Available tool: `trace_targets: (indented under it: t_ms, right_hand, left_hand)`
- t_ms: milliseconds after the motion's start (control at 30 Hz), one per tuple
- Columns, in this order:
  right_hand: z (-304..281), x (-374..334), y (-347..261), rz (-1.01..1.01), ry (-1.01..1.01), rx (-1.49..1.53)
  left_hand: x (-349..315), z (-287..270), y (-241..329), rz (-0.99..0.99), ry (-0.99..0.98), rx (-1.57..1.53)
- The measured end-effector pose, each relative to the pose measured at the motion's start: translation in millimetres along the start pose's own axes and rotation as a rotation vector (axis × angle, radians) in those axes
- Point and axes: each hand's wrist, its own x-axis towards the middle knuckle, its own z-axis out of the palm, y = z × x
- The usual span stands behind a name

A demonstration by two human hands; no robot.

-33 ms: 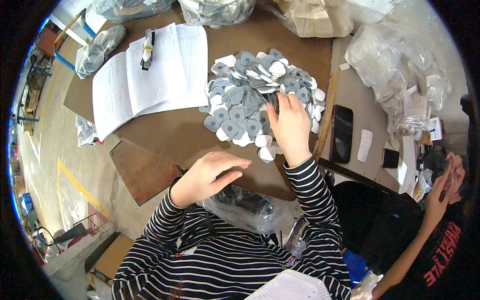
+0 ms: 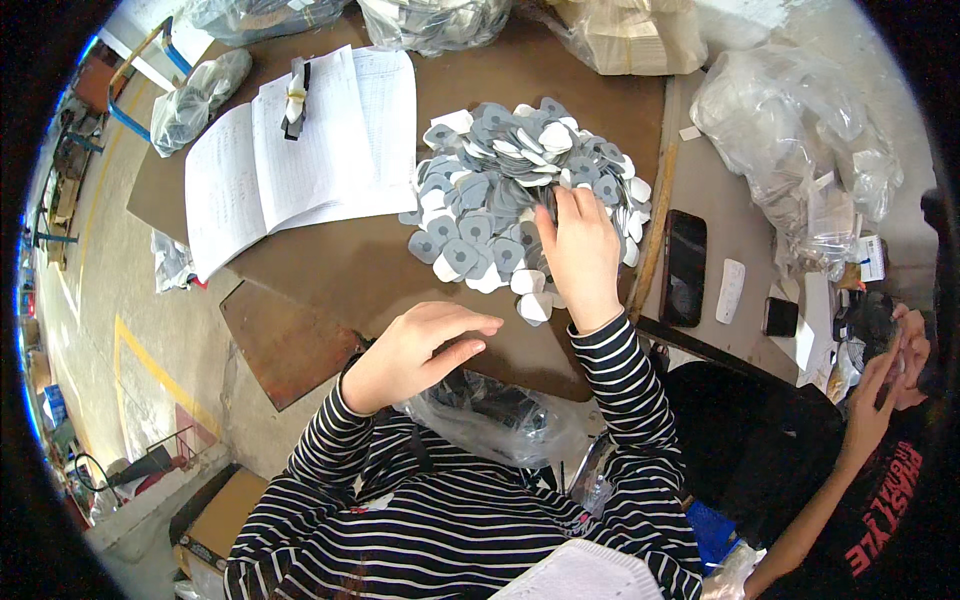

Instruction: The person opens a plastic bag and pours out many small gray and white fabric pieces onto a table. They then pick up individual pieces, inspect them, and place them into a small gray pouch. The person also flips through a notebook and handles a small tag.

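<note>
A heap of small flat pieces [image 2: 462,255], grey with a darker round centre or plain white, lies on the brown table [image 2: 330,290]. My right hand [image 2: 585,250] reaches into the heap's near right side. Its thumb and fingers close around some dark grey pieces, and the fingertips are partly hidden among them. My left hand [image 2: 415,352] hovers at the table's near edge, left of the heap. Its thumb and fingers are apart with nothing between them. Below it, a clear plastic bag [image 2: 500,420] sits at the table edge by my lap.
An open notebook [image 2: 225,190] with a tied black-and-white bundle [image 2: 294,100] on it lies left. Plastic-wrapped bags [image 2: 435,22] line the far edge. Right of a wooden strip [image 2: 655,220] are a phone [image 2: 684,268] and a large plastic bag [image 2: 790,130]. Another person's hands [image 2: 890,365] work far right.
My hands and the heap stay practically where they were. At the far right, the other person's hands have shifted slightly.
</note>
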Motion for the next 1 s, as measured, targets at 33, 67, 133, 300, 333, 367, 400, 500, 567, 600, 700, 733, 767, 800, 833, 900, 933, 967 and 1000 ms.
trace_targets:
  t_ms: [33, 67, 133, 300, 333, 367, 400, 500, 567, 600, 700, 733, 767, 800, 833, 900, 933, 967, 1000]
  right_hand:
    - [-1, 0, 1, 0.003, -0.01, 0.009]
    - [-5, 0, 3, 0.006, -0.02, 0.018]
    - [-11, 4, 7, 0.008, -0.015, 0.049]
    - [-31, -1, 0, -0.036, 0.059, 0.138]
    - [-34, -4, -2, -0.051, 0.09, 0.155]
    - [-33, -9, -2, -0.123, 0.119, 0.171]
    - [-31, -15, -6, -0.174, 0.116, 0.188]
    - [-32, -36, -24, -0.308, 0.085, 0.229]
    - [-29, -52, -32, -0.357, -0.044, 0.272]
    - [-26, -58, -31, -0.37, -0.04, 0.26]
    - [-18, -69, -24, -0.429, -0.025, 0.238]
    - [-15, -70, -23, -0.454, -0.017, 0.239]
    - [-15, -71, -22, -0.478, -0.01, 0.238]
    - [-15, -70, -22, -0.483, -0.011, 0.242]
    - [-16, -71, -23, -0.488, -0.015, 0.247]
    - [-15, -69, -25, -0.493, -0.017, 0.263]
    - [-16, -68, -26, -0.493, -0.021, 0.273]
    - [-15, -66, -27, -0.49, -0.024, 0.287]
    - [-18, -65, -29, -0.485, -0.027, 0.287]
  left_hand:
    - [1, -1, 2, -0.02, 0.005, -0.01]
    - [2, -2, 3, -0.04, 0.01, -0.02]
    - [6, -4, -1, -0.088, 0.061, -0.081]
    - [14, -3, -17, -0.347, 0.076, -0.502]
    - [15, 0, -18, -0.378, 0.086, -0.662]
    - [18, 4, -17, -0.409, 0.096, -0.821]
    - [22, 9, -13, -0.436, 0.111, -0.983]
    - [35, 26, -7, -0.464, 0.161, -1.392]
    - [36, 36, -13, -0.438, 0.204, -1.583]
    - [37, 39, -11, -0.461, 0.262, -1.52]
    - [41, 47, -12, -0.54, 0.38, -1.424]
    - [41, 49, -13, -0.543, 0.41, -1.437]
    - [39, 50, -16, -0.52, 0.4, -1.453]
    - [38, 49, -16, -0.5, 0.385, -1.466]
    - [38, 47, -15, -0.496, 0.364, -1.453]
    - [35, 39, -12, -0.503, 0.372, -1.516]
    - [34, 36, -12, -0.506, 0.371, -1.549]
    - [33, 33, -12, -0.483, 0.379, -1.572]
    - [32, 34, -16, -0.462, 0.372, -1.604]
